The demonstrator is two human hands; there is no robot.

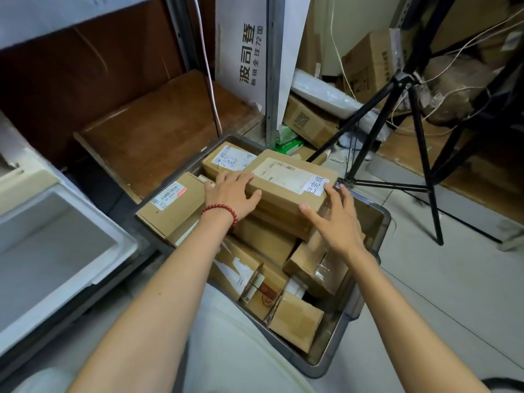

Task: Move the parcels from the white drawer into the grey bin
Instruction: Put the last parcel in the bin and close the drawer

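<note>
reaches both bare arms down into grey bin (379, 226) on floor, packed w/ brown cardboard parcels. lays left hand (231, 194), red bead bracelet (224, 212) at wrist, flat over left end of long cardboard parcel (289, 180) on top of pile: fingers near straight across top face, thumb along near side, not curled round it. sets right hand (337, 219) at parcel's right end, fingers spread & nearly straight, thumb tip touching near edge, fingertips by corner just beside white sticker (316, 185) w/ handwritten chars. touches box w/ both hands, closes neither round it.

shows long parcel lying roughly level across far half of bin, atop other boxes, printed shipping label up. catches barcode-labelled parcel (173, 205) tilted over bin's left rim, & scribbled-label parcel (226, 160) at far end, just beyond left hand. crowds near half of bin w/ smaller boxes at odd angles, some taped.

finds white drawer (124, 246) at frame left, near bin but apart, pale inside facing up.

backs scene w/ brown wooden board (158, 123) behind bin, tall white carton (243, 52) w/ black chinese print standing upright, green tissue pack (287, 144) on floor just past bin. places black tripod (406, 78) to right, one leg reaching toward bin's far corner, w/ more cartons & loose cables behind it.
</note>
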